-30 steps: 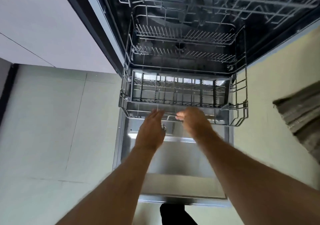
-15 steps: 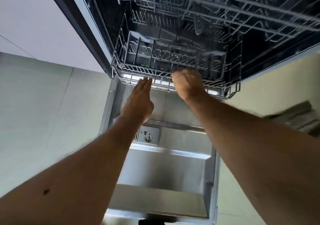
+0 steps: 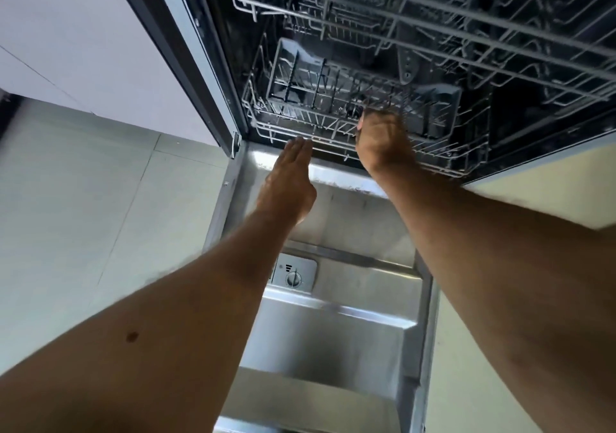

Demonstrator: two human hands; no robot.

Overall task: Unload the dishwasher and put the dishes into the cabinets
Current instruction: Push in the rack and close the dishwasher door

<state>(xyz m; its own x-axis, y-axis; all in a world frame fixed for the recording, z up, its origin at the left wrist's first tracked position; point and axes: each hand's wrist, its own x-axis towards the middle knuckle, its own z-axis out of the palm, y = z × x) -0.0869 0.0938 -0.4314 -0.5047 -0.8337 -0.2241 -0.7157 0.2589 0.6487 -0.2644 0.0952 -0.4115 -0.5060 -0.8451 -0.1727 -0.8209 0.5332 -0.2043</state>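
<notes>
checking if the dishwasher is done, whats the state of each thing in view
dishwasher door: open, folded down flat
lower rack: at the tub's mouth, no dishes visible
cutlery basket: in the lower rack, looks empty
upper rack: no dishes visible
left hand: fingers straight, tips at the rack's front edge
right hand: on the rack's front, grip blurred

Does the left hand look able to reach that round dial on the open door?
Probably yes: the left hand is open at the lower rack's front edge, and nothing lies over the dial.

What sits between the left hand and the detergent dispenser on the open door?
Head view: only bare stainless inner door panel lies between the left hand and the detergent dispenser. The left forearm crosses beside it; nothing rests there.
</notes>
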